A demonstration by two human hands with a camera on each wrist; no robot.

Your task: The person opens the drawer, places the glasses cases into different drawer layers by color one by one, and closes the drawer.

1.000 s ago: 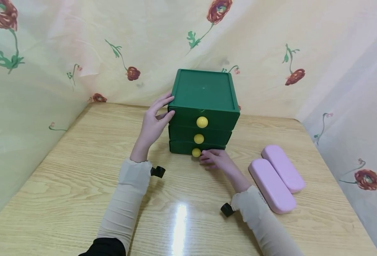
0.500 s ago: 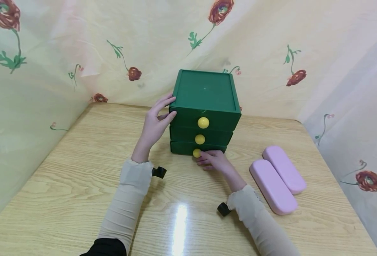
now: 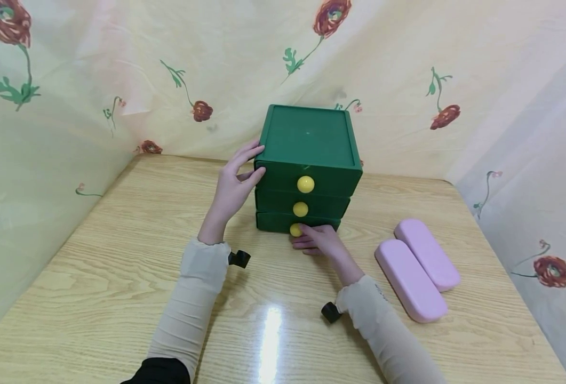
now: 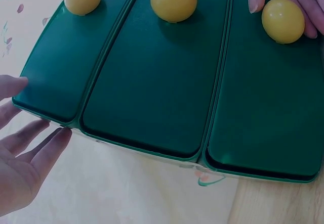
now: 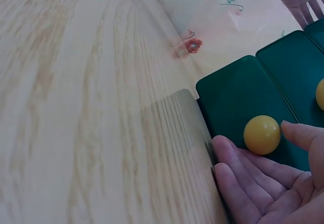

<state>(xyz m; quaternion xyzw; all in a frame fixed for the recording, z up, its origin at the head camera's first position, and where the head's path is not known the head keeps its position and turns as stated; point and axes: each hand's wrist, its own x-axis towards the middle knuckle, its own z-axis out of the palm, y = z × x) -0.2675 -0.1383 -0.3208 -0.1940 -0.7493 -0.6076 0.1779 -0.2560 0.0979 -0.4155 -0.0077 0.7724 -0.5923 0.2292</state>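
Observation:
A green three-drawer cabinet (image 3: 309, 136) stands at the back of the table, its drawers closed. Each drawer front carries a round yellow knob. My left hand (image 3: 232, 186) holds the cabinet's upper left corner, thumb on the top drawer's front and fingers against the side; the left wrist view shows the same hand (image 4: 23, 155). My right hand (image 3: 323, 242) is at the bottom knob (image 3: 295, 230). In the right wrist view, its nearly straight fingers (image 5: 253, 183) lie beside and beneath the knob (image 5: 261, 135), with the thumb on the other side. A slim gap shows at the thumb.
Two lilac, round-ended cases (image 3: 409, 280) lie side by side on the right of the wooden table (image 3: 119, 277). A flower-printed cloth (image 3: 244, 64) hangs behind the cabinet and along both sides. Each wrist wears a small black camera.
My right hand has moved left, from beside the bottom knob to around it. My left hand keeps its place on the cabinet's corner. The view has shifted slightly.

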